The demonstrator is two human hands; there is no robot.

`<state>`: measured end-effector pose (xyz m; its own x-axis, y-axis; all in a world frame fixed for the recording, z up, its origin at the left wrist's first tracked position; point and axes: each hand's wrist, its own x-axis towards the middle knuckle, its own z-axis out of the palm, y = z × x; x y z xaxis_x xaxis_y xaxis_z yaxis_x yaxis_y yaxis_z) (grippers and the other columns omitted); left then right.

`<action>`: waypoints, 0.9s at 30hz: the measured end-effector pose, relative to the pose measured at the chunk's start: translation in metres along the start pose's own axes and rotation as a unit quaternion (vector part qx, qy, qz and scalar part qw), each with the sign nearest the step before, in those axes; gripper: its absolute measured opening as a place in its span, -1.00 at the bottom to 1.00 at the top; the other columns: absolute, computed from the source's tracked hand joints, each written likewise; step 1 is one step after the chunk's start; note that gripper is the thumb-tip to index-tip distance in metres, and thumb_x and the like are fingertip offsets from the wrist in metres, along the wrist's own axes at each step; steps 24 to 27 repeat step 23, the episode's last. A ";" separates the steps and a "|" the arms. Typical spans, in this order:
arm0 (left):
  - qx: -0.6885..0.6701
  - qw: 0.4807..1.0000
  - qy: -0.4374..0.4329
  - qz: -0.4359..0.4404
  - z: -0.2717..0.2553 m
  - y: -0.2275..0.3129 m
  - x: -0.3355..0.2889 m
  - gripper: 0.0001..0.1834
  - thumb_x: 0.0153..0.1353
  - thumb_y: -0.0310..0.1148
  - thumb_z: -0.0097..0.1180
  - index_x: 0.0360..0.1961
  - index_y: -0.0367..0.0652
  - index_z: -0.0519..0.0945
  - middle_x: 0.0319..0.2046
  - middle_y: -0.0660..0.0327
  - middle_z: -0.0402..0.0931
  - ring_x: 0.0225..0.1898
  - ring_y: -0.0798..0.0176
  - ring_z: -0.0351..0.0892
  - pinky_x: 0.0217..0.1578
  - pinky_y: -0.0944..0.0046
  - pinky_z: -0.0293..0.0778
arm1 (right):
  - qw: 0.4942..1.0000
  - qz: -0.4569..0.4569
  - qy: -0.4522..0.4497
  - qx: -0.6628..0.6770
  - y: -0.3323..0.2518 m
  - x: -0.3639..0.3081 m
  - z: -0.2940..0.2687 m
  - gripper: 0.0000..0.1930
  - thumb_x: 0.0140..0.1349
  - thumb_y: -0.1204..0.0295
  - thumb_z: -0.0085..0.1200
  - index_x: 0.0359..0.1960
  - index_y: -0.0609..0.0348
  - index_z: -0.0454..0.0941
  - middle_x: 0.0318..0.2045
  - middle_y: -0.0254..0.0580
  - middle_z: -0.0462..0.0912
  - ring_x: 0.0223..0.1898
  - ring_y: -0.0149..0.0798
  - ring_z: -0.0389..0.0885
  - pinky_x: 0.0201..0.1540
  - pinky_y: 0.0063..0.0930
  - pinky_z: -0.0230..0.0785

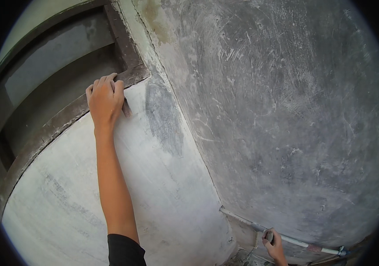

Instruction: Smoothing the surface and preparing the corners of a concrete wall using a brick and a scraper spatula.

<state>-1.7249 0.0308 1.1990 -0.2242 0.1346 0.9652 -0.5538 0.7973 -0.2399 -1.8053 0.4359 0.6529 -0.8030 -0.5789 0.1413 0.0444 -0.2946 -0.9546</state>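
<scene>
My left hand (105,98) reaches up to the brown window frame (76,106). Its fingers curl over the lower rail near the corner, gripping it. Beside the thumb, a short brownish strip (127,108) shows against the white wall (163,177); whether the hand holds it, I cannot tell. Down at the lower right, my right hand (273,244) is closed around a small dark grey piece (269,236), whose exact kind is unclear. This hand is close to a thin white pipe (291,240) running along the foot of the grey wall.
A rough grey wall (282,111) with scratches and pale smears fills the right side. It meets the white wall at a cracked corner line. A grey patch (163,115) marks the white wall near the frame. Blue fitting (342,251) sits at the pipe's end.
</scene>
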 end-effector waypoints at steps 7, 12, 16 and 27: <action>0.007 0.997 -0.072 -0.041 0.002 -0.013 0.005 -0.52 0.40 -0.09 -0.17 0.00 -0.14 0.71 -0.05 0.10 0.68 0.11 0.08 0.56 0.33 0.06 0.18 | 0.932 -0.356 -0.062 0.015 -0.157 0.028 0.019 -0.62 0.23 0.23 0.35 -0.14 0.26 0.53 -0.20 0.05 0.58 -0.10 -0.01 0.66 0.04 -0.03 0.51; 0.038 0.997 -0.051 -0.050 0.015 -0.015 0.011 -0.51 0.41 -0.06 -0.20 0.05 -0.07 0.69 -0.01 0.12 0.67 0.15 0.11 0.55 0.37 0.08 0.14 | 0.932 -0.361 0.020 0.002 -0.142 0.039 0.017 -0.67 0.23 0.29 0.38 -0.14 0.23 0.56 -0.02 0.14 0.60 0.01 0.06 0.65 0.10 -0.02 0.51; 0.037 0.998 -0.027 -0.038 0.025 -0.015 0.006 -0.54 0.41 -0.05 -0.17 0.03 -0.01 0.70 -0.04 0.20 0.68 0.14 0.19 0.55 0.37 0.11 0.15 | 0.926 -0.313 0.034 0.207 -0.120 0.025 0.018 -0.75 0.22 0.52 0.35 -0.21 0.21 0.47 0.05 0.03 0.53 0.21 0.20 0.55 0.13 0.01 0.61; 0.097 0.995 0.002 -0.025 0.030 -0.017 0.005 -0.56 0.41 -0.03 -0.13 0.06 0.04 0.68 -0.04 0.26 0.67 0.11 0.26 0.56 0.36 0.08 0.17 | 0.902 -0.292 0.015 0.319 -0.093 0.019 0.000 -0.67 0.20 0.57 0.36 -0.21 0.17 0.37 0.07 -0.06 0.47 0.33 0.24 0.43 -0.01 -0.13 0.76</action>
